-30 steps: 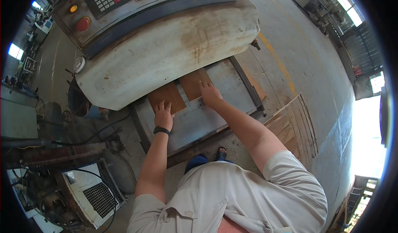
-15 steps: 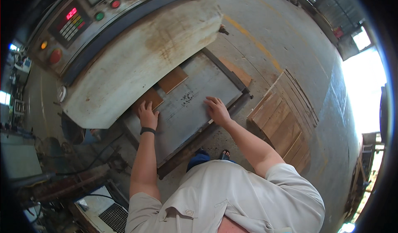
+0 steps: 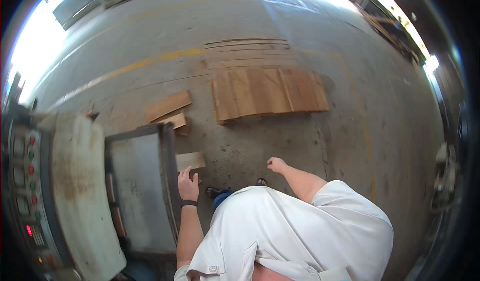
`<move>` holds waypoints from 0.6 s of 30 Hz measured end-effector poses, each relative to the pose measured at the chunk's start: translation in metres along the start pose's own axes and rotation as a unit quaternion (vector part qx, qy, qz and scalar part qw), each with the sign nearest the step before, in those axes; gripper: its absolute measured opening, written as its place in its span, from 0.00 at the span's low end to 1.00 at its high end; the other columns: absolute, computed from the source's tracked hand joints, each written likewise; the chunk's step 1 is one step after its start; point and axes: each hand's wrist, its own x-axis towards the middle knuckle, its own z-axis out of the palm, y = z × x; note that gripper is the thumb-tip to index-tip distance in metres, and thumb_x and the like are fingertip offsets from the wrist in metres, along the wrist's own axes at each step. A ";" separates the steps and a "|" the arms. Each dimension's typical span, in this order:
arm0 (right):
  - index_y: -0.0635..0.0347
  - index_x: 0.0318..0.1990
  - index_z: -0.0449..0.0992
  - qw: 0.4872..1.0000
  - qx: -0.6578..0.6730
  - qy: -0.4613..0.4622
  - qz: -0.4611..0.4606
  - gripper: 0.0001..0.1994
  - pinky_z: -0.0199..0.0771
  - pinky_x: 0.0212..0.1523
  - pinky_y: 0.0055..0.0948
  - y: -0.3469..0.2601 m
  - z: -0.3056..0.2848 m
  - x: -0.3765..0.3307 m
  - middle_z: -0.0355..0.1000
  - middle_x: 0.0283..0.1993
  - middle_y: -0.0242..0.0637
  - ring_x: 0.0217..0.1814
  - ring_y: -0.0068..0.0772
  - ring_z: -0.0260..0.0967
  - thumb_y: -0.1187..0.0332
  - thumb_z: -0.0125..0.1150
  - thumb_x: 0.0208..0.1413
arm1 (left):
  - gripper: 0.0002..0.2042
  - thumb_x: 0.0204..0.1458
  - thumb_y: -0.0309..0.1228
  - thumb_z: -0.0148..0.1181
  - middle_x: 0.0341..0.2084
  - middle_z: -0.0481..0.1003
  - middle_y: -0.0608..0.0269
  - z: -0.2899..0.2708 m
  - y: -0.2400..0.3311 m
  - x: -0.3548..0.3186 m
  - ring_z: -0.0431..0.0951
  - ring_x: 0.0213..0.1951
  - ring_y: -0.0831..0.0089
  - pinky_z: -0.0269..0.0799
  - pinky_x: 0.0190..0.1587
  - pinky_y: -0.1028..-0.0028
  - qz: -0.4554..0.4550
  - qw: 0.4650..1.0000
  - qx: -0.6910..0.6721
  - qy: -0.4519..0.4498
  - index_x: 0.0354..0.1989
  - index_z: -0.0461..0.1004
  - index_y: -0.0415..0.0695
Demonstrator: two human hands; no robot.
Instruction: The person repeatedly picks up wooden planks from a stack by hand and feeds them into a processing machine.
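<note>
My left hand (image 3: 188,184), with a dark wristband, grips the near end of a small flat rectangular wooden piece (image 3: 191,159) at the right edge of the grey metal press table (image 3: 137,191). Off to the right, my right hand (image 3: 276,164) hangs above the concrete floor with its fingers curled and nothing visible in it. Brown wooden pieces (image 3: 112,201) lie at the table's left side under the cream machine housing (image 3: 75,191).
A control panel (image 3: 27,191) with red and green buttons runs along the far left. On the floor ahead lie a wide stack of wooden boards (image 3: 270,93), thin sheets (image 3: 247,51) behind it, and two short offcuts (image 3: 169,105) near the table corner. My feet (image 3: 235,187) stand by the table.
The view has swung to the right, away from the machine. Both hands have left the press table; the left now holds a small wooden piece at the table's edge, the right is over the floor.
</note>
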 end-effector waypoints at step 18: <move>0.57 0.48 0.82 0.932 0.200 0.008 0.303 0.16 0.77 0.51 0.39 0.363 0.010 -0.166 0.80 0.48 0.40 0.49 0.41 0.78 0.64 0.67 0.51 | 0.22 0.47 0.38 0.69 0.51 0.78 0.50 0.281 0.027 -0.031 0.78 0.54 0.57 0.71 0.60 0.63 -0.127 0.860 0.182 -0.460 0.51 0.80 0.44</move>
